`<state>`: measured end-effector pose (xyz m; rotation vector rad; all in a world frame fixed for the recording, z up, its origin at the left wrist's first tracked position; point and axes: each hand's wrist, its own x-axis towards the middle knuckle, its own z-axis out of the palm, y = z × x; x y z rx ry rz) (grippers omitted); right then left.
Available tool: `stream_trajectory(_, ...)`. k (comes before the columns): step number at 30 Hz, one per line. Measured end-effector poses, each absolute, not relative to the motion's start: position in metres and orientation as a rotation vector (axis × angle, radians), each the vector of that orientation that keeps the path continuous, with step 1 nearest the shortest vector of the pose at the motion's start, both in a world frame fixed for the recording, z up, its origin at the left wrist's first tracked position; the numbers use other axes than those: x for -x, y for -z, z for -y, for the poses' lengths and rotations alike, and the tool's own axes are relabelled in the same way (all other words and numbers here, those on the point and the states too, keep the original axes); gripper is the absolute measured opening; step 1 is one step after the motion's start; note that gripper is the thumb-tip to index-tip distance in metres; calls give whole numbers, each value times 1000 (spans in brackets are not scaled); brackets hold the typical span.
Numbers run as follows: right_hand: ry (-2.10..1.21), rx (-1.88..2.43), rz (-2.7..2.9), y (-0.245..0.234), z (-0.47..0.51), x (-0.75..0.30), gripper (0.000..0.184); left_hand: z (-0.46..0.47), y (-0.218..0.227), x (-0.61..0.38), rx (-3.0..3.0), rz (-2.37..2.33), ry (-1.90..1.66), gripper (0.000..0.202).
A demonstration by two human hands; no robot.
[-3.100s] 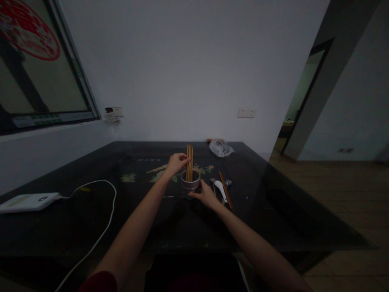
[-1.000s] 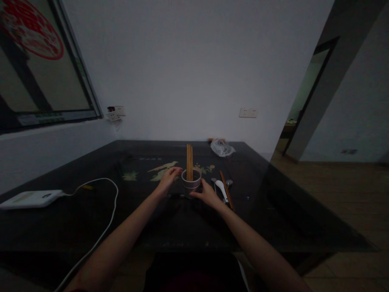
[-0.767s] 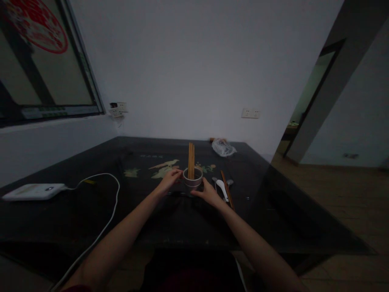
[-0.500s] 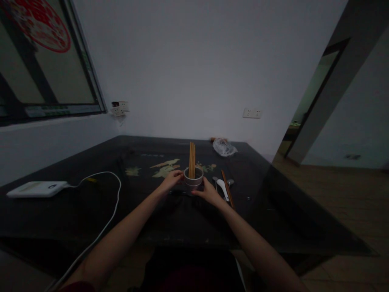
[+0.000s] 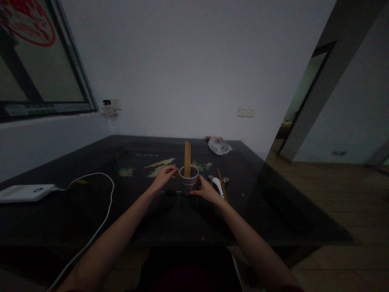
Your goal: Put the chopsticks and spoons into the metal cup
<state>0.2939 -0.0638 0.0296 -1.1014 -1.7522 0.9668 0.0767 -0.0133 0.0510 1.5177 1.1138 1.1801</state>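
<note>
A pale round cup [image 5: 188, 181] stands on the dark table [image 5: 91, 215] with a bundle of wooden chopsticks [image 5: 187, 158] upright in it. My right hand [image 5: 206, 190] wraps the cup's right side from below. My left hand [image 5: 164, 177] rests at the cup's left rim, fingers curled toward it. Just right of the cup lie a white spoon [image 5: 217, 184], a metal spoon and one loose chopstick [image 5: 223, 186].
A white device [image 5: 26, 192] with a white cable [image 5: 100, 211] lies at the table's left. A crumpled plastic bag [image 5: 219, 146] sits at the far edge. Wall sockets, a window on the left and a doorway on the right surround the table.
My left hand let go of the chopsticks' tops and dropped to the cup's left side. The right hand stayed on the cup. The view shifted slightly.
</note>
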Motion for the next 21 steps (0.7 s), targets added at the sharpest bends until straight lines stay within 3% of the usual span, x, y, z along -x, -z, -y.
stream_trajectory(11, -904, 1285, 1775, -31, 53, -314, 80, 26, -67, -79, -1590, -1053, -1539, 37)
stream_trajectory(16, -850, 1333, 1751, -41, 49, -331, 56, 50, -79, -86, -1848, -964, -1578, 32)
stream_trajectory(21, -595, 1446, 1733, -53, 44, -354, 27, 77, -79, -100, -2207, -858, -1386, 30)
